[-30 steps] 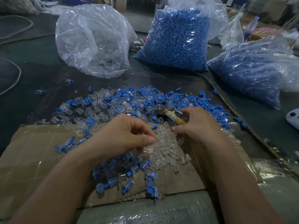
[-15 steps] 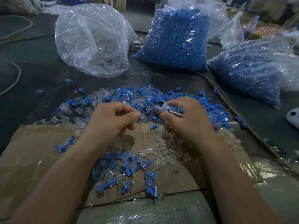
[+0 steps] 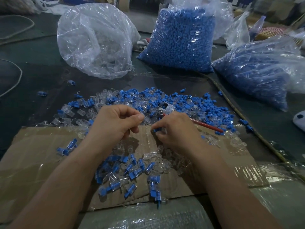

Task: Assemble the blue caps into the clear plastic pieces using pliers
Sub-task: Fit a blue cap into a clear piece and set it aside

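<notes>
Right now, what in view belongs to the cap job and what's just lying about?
Job: loose blue caps, clear plastic pieces, pliers, finished assemblies, cardboard, bags of blue caps, bag of clear pieces, right hand pinching a blue cap, left hand.
Lying about: white cord, white object at right edge.

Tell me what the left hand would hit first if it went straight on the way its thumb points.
Its thumb points right across a small gap, so the left hand would likely first meet the blue cap pinched by the right hand. Depth is hard to judge from one view.
</notes>
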